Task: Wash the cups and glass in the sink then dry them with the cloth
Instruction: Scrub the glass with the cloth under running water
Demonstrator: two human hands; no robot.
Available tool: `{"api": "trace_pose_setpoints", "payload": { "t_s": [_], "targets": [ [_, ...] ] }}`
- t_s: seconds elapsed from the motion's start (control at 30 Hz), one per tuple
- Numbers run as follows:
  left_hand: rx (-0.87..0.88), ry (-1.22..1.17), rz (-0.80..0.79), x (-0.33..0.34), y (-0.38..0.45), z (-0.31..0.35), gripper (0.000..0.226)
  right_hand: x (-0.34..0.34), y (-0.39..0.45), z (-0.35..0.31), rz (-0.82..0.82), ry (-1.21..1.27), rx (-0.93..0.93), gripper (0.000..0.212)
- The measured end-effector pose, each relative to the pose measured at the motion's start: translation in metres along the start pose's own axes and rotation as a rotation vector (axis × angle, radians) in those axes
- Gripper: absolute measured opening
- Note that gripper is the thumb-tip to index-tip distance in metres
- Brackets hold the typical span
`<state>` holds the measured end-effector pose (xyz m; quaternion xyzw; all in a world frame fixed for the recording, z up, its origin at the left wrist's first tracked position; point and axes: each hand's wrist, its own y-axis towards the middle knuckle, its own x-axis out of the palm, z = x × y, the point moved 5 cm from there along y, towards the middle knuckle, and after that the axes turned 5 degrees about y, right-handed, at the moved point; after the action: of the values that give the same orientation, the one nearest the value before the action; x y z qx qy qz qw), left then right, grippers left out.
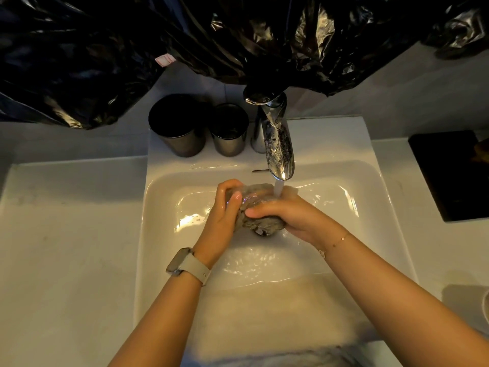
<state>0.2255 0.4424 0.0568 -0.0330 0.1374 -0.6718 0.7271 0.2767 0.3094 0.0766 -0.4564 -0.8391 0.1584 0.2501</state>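
Over the white sink, under the running tap, my two hands meet around a clear shiny thing that looks like a glass and a wet grey cloth bunched against it. My left hand curls its fingers round the left side of the glass. My right hand grips the grey cloth from the right, thumb across it, and water falls on its knuckles. Most of the glass is hidden. Two dark metal cups, a large cup and a smaller cup, stand upright on the ledge left of the tap.
A pale towel lies over the sink's front edge. A black tray sits on the counter at right, and the rim of some clear vessel shows at the far right edge. Crumpled black plastic sheeting hangs behind the tap.
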Motion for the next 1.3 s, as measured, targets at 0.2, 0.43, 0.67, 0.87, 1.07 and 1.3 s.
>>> {"api": "trace_pose_setpoints", "payload": {
  "t_s": [0.2,0.43,0.67,0.87,1.07,1.3],
  "targets": [
    [-0.294,-0.235,-0.066,0.001,0.003,0.003,0.050,0.014,-0.006,-0.002,-0.051,-0.288,-0.166,0.043],
    [0.061,0.162,0.070,-0.006,0.005,0.004,0.019,0.011,0.004,0.009,-0.025,0.243,0.092,0.038],
    [-0.363,-0.186,-0.159,0.009,0.008,-0.007,0.068,0.011,-0.013,0.000,0.051,-0.282,-0.225,0.044],
    [0.113,0.193,0.021,0.001,-0.004,0.010,0.023,0.006,-0.010,0.006,-0.006,0.325,0.048,0.033],
    [-0.175,-0.090,-0.121,0.007,0.001,-0.003,0.042,0.007,-0.017,-0.004,-0.032,-0.132,-0.167,0.033],
    [-0.137,-0.046,0.133,0.009,-0.002,0.000,0.029,0.008,-0.024,-0.003,0.197,-0.164,-0.297,0.027]
  ]
}}
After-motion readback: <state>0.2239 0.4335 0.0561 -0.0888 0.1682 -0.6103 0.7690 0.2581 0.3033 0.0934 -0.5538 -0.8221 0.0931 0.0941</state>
